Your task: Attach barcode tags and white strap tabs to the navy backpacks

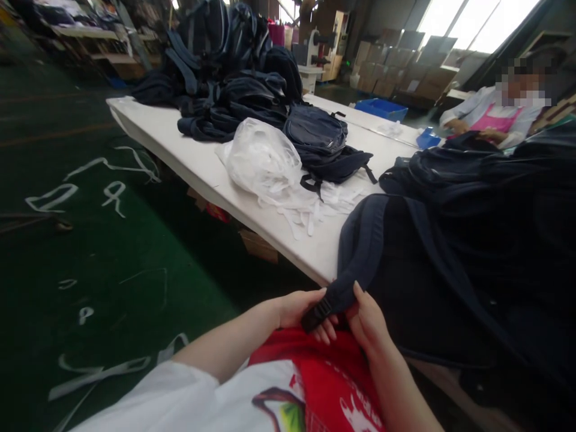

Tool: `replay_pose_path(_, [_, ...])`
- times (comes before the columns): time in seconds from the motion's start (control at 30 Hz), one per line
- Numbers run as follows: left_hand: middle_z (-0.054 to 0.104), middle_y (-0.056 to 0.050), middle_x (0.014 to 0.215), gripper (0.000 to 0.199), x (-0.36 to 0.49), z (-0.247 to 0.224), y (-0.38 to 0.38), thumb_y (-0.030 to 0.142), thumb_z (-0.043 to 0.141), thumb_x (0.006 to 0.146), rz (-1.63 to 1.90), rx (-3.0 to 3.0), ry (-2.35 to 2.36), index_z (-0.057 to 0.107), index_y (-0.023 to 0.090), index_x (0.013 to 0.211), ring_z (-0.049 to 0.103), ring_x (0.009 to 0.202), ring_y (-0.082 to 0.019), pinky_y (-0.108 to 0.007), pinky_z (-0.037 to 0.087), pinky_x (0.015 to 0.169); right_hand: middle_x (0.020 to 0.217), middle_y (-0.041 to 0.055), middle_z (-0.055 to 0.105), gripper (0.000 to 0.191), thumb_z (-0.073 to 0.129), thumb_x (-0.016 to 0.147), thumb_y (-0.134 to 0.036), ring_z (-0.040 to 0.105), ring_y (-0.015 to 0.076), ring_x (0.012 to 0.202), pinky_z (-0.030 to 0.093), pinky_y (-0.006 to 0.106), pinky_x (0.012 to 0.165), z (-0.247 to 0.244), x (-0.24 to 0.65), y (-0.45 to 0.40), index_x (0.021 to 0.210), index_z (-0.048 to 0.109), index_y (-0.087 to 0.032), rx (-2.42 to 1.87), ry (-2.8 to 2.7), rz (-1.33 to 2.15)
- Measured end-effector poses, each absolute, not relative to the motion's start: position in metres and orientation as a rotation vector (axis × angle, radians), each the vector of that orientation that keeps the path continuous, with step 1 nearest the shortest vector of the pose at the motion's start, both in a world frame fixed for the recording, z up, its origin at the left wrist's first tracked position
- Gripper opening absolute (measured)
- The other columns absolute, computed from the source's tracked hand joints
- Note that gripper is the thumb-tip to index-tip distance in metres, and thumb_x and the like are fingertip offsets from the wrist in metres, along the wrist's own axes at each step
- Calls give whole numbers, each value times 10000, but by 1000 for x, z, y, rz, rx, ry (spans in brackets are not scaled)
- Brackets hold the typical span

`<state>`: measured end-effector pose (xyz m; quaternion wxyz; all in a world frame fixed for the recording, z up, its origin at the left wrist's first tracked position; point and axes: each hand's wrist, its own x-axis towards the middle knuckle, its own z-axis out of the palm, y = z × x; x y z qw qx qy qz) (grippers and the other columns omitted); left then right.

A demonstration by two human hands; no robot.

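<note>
A dark navy backpack [432, 288] lies on the near right of the table, one padded shoulder strap [362, 255] pulled toward me over the edge. Around the strap's lower end, by its black buckle [321, 309], my left hand [303, 309] is closed, thumb on top and fingertips showing beneath. My right hand [366, 315] grips the same strap a little further up, thumb along its edge and the other fingers hidden under it. Both hands are just in front of my red apron [337, 372].
On the white table [180, 141] lie a clear plastic bag of white strips [263, 159], a folded navy backpack [317, 132] and a heap of backpacks [225, 78]. A co-worker [499, 114] sits across at right, near a blue bin [381, 109]. White scraps [103, 372] litter the green floor.
</note>
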<state>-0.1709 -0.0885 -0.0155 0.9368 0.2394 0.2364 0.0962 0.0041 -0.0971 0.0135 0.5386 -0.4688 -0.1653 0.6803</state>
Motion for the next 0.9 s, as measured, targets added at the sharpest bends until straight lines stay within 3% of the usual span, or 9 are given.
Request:
replay_pose_path(0.1, [712, -183, 795, 768, -174, -14, -90, 686, 216, 903, 227, 499, 474, 624, 39, 972, 685, 674, -215, -313, 503, 662, 998, 95, 736, 353, 782, 734, -368, 686, 214, 939, 536, 326, 894, 14, 4, -97, 976, 683, -130, -1116, -376, 1618])
replay_pose_path(0.23, [719, -173, 776, 576, -175, -12, -96, 599, 466, 880, 294, 598, 543, 622, 51, 966, 677, 621, -192, -274, 490, 600, 978, 92, 740, 359, 785, 731, -366, 691, 218, 917, 549, 335, 866, 12, 4, -98, 980, 683, -128, -1091, -371, 1621])
replay_pose_path(0.33, [713, -149, 705, 474, -174, -10, -97, 527, 552, 853, 365, 649, 609, 635, 63, 896, 658, 549, -173, -248, 486, 544, 976, 90, 742, 340, 785, 729, -372, 690, 203, 902, 546, 304, 852, 10, 4, -99, 947, 692, -129, -1077, -354, 1608])
replay_pose_path(0.47, [694, -127, 629, 429, -179, -4, -91, 462, 499, 884, 385, 614, 676, 647, 67, 808, 632, 471, -160, -224, 471, 463, 975, 89, 742, 340, 722, 782, -433, 684, 199, 906, 534, 316, 850, 12, 7, -101, 969, 699, -150, -1049, -372, 1696])
replay_pose_path(0.6, [632, -92, 529, 464, -193, 9, -76, 422, 419, 917, 478, 416, 677, 656, 52, 767, 575, 398, -129, -193, 424, 392, 1092, 138, 710, 459, 619, 827, -551, 652, 243, 1041, 460, 394, 968, 13, 12, -104, 1031, 693, -147, -963, -514, 1910])
replay_pose_path(0.73, [564, -35, 471, 438, -207, 24, -61, 369, 395, 936, 558, 176, 685, 634, 60, 739, 501, 357, -77, -151, 386, 369, 1178, 162, 676, 493, 679, 790, -518, 614, 276, 1138, 372, 442, 1050, 5, 12, -109, 1111, 669, -144, -976, -657, 1949])
replay_pose_path(0.9, [528, -4, 450, 344, -210, 30, -54, 329, 458, 913, 633, 160, 700, 620, 70, 755, 446, 331, -67, -151, 355, 347, 1204, 158, 665, 535, 681, 788, -541, 602, 287, 1156, 356, 477, 1064, 1, 7, -114, 1165, 655, -161, -1087, -902, 1855])
